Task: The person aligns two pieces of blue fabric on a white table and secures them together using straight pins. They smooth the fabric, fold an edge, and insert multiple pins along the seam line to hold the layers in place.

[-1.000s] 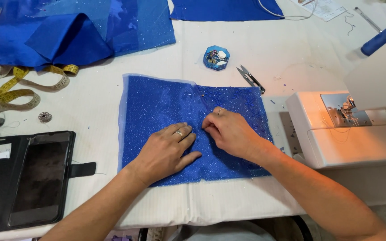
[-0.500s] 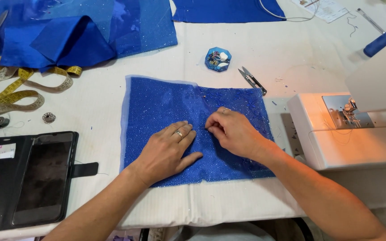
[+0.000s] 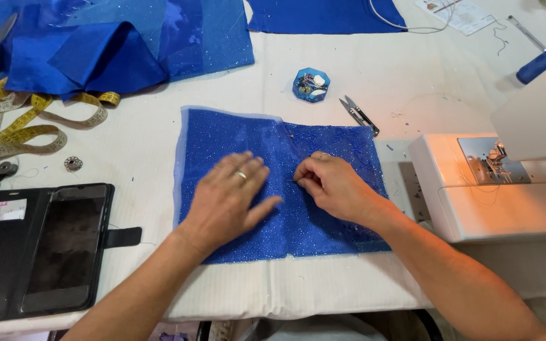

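Head view: two hands on a sparkly blue fabric panel

White table [image 3: 361, 69] fills the view, and everything below is placed relative to the glittery blue fabric panel [image 3: 273, 177] lying flat at its middle. Right of the panel sits a white sewing machine [image 3: 494, 189], its base close to the panel's right edge. Up and to the left of the panel lies a heap of plain blue cloth [image 3: 109, 44], with a yellow tape measure [image 3: 26, 120] curled just under it. Left of the panel and well apart from it rests a phone in an open black wallet case [image 3: 39, 246]. On the panel itself, the left hand [image 3: 229, 199] lies flat with fingers spread, palm pressing the fabric, gripping nothing; a ring shows on one finger. Beside it the right hand [image 3: 333, 186] has its fingertips pinched together on the fabric near the middle, possibly around a pin, though the thing is too small to tell. Above the panel's right corner lie small thread snips [image 3: 358, 115], and above its top edge stands a little blue pin box [image 3: 311, 84]
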